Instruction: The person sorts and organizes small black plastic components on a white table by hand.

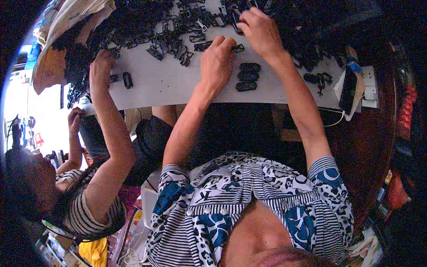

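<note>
Left hand (217, 62) is positioned above the work surface with its fingers curled together; a small black part is seen at the fingertips, but whether it is gripped cannot be told. Right hand (261, 35) is positioned to the right of the left hand and farther from the body, with fingers bent toward dark parts beneath them; its grip is likewise indeterminable.

Both hands are backed by a pale tabletop (160, 86), which is extended to either side of them. Beyond the hands, its far area is covered by a heap of black frame parts (126, 24), spread from well left of the left hand to the right of the right hand. Well to the left of the left hand, a co-worker's hand (103, 64) is placed at the near side of the heap. Well to the right of both hands, a black-and-white device (349, 91) is set at the table edge, with a white cable (341, 118) attached.

Just right of the left hand and nearer the body, oblong black parts (247, 76) are arranged in a short column. Between the left hand and the co-worker's hand, one oblong black part (128, 80) is laid apart. Beside the left fingertips, the small black part (239, 48) is located.
</note>
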`<state>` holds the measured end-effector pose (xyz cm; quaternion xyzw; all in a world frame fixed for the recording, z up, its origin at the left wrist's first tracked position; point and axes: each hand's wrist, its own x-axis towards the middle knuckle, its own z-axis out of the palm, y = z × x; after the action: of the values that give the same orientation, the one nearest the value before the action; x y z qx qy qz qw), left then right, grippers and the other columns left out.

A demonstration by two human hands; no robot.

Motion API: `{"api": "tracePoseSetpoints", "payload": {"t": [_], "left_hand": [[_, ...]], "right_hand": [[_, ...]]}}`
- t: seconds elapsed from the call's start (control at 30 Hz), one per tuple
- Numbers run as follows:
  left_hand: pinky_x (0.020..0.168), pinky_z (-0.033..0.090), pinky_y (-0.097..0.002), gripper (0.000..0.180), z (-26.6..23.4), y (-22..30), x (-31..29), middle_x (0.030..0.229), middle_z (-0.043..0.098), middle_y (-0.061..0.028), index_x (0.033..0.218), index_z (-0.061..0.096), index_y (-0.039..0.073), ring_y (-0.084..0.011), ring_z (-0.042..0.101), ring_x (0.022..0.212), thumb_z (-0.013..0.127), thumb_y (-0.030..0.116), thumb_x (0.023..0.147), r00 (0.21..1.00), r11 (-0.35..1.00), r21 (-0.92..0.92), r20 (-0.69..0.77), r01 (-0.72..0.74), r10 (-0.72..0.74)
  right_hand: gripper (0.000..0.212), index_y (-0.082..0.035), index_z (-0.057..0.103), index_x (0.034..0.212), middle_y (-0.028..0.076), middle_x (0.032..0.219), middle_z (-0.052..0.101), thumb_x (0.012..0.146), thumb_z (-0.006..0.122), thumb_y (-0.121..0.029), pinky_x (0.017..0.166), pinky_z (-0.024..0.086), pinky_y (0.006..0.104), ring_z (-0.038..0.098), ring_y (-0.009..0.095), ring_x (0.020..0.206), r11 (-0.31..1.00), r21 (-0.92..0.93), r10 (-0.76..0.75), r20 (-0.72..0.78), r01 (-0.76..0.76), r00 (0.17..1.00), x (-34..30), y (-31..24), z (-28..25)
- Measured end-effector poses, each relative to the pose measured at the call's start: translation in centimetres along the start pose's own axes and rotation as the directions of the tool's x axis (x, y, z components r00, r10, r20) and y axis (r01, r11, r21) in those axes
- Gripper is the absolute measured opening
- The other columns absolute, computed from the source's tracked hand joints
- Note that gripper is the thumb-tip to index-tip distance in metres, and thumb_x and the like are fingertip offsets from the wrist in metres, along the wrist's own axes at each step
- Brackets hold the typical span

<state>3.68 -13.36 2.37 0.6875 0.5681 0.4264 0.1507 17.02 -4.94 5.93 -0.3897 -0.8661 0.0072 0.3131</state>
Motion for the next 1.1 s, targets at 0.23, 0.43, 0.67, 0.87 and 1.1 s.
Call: {"api": "tracePoseSetpoints", "payload": {"t": [0.23,0.43,0.67,0.87,1.1], "left_hand": [[0.070,0.047,-0.0458,0.022,0.9,-0.7,-0.3,0.093,0.055,-0.0144,0.094,0.057,0.006,-0.0380,0.058,0.085,0.062,0.000,0.074,0.999,1.000,0.011,0.034,0.023,-0.023],[0.071,0.048,-0.0428,0.023,0.7,-0.8,-0.3,0.095,0.056,-0.0142,0.095,0.061,0.006,-0.0358,0.058,0.085,0.066,0.003,0.072,1.000,0.998,-0.054,0.011,0.024,-0.024],[0.072,0.048,-0.0405,0.026,0.6,-0.8,-0.2,0.094,0.056,-0.0137,0.095,0.063,0.007,-0.0339,0.059,0.085,0.070,0.003,0.070,0.998,0.996,-0.090,0.060,0.020,-0.015],[0.073,0.048,-0.0407,0.027,0.7,-1.7,-0.1,0.093,0.056,-0.0149,0.095,0.063,0.005,-0.0350,0.059,0.086,0.071,0.002,0.069,0.999,0.994,-0.098,0.024,0.048,-0.046],[0.073,0.047,-0.0423,0.028,-0.1,-1.5,-1.0,0.096,0.056,-0.0149,0.096,0.062,0.005,-0.0365,0.058,0.087,0.071,0.003,0.069,0.998,0.999,-0.040,0.056,0.030,-0.028]], "right_hand": [[0.022,0.003,0.062,0.087,0.019,0.091,0.057,0.075,0.070,-0.012,0.075,0.049,0.0437,0.059,0.036,0.088,0.944,-0.324,-0.094,-0.095,0.058,0.991,2.5,1.6,3.3],[0.019,0.002,0.061,0.081,0.010,0.085,0.056,0.071,0.072,-0.010,0.070,0.048,0.0359,0.058,0.024,0.077,0.907,0.198,0.346,0.152,-0.371,0.926,3.2,1.7,-0.3],[0.015,0.002,0.059,0.080,0.008,0.068,0.058,0.073,0.071,-0.005,0.063,0.048,0.0301,0.058,0.015,0.068,0.756,0.546,0.324,0.165,-0.360,0.931,2.6,2.7,-1.8],[0.021,-0.002,0.056,0.085,0.009,0.075,0.062,0.075,0.071,-0.011,0.059,0.047,0.0335,0.061,0.027,0.065,0.776,0.539,0.175,0.314,-0.327,0.933,-0.2,0.8,-2.3],[0.029,-0.002,0.053,0.096,0.023,0.083,0.064,0.080,0.067,-0.023,0.069,0.050,0.0476,0.062,0.042,0.083,0.997,0.019,0.066,0.340,-0.077,0.938,-1.9,0.6,-1.1]]}}
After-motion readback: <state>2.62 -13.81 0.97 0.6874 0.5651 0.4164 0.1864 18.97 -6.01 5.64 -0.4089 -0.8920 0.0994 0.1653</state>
